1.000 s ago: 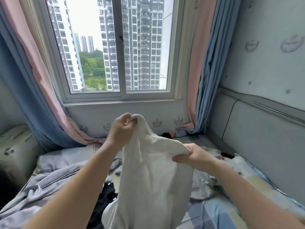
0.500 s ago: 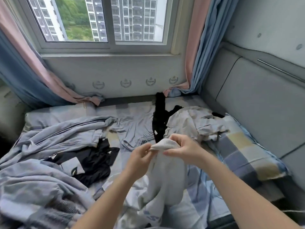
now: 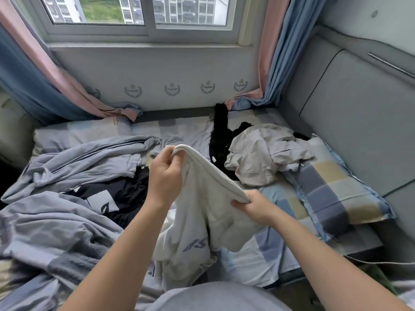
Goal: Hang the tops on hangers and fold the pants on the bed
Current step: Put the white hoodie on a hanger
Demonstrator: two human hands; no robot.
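A white garment (image 3: 202,212) with blue lettering hangs over the bed (image 3: 179,129). Its ribbed edge is stretched between my two hands. My left hand (image 3: 166,176) grips the far end of that edge, held up higher. My right hand (image 3: 253,206) pinches the near end, lower and to the right. The rest of the garment droops onto the checked sheet. Around it lie a grey-blue jacket (image 3: 89,158), a black top (image 3: 119,194), a black garment (image 3: 221,135) and a beige garment (image 3: 265,153). No hanger is visible.
A checked pillow (image 3: 332,189) lies at the right by the padded grey headboard (image 3: 359,122). A crumpled grey-blue duvet (image 3: 45,234) fills the left front. Pink and blue curtains (image 3: 271,63) hang beside the window. A thin white cable (image 3: 381,262) runs along the right front.
The view has tilted down from the window to the bed. My hands lowered the white garment, came together, then spread apart along its edge, left hand up and right hand down.
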